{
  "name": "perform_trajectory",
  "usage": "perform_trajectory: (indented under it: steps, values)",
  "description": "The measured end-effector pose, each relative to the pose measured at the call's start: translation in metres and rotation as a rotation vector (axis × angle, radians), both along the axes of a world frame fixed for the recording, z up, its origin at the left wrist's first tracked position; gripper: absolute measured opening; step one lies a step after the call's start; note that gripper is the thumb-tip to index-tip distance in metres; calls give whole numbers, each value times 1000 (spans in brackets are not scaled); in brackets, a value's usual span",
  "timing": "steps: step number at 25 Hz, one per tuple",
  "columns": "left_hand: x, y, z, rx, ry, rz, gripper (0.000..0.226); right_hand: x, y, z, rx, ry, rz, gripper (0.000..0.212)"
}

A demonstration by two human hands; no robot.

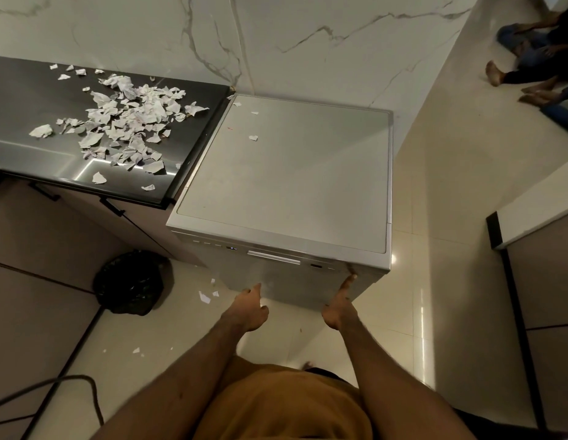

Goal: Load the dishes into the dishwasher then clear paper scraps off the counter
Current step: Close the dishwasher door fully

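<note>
Dishwasher stands closed just beside the dark desk, where paper scraps lie heaped. Left hand and right hand press against its door, fingers straight.

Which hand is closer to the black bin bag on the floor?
Left. The left hand touches the dishwasher door, to the right of the bin bag; the right hand is farther right, at the door's right edge.
</note>
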State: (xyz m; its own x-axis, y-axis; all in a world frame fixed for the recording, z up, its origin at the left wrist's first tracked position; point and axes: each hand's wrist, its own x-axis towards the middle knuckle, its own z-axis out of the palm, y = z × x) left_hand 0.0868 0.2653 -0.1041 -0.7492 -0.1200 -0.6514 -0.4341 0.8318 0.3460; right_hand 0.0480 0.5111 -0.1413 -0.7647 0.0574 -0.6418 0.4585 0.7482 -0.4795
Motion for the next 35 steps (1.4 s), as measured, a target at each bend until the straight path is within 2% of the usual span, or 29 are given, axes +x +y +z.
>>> perform_trajectory:
  steps: [4,10,21,26,35]
  values:
    - [2,-3,1,-31,18,-35,72,-2,-10,21,-79,-17,-88,120]
    - [4,-5,1,-62,53,-62,72,2,-11,31,-60,-5,-119,107]
    - [8,10,7,-81,118,-121,77,15,-12,30,-31,39,106,98]
    - [15,9,6,-120,155,-138,79,12,-13,27,74,143,215,85]
    - [12,10,12,-131,219,-129,83,8,-19,33,69,358,308,70]
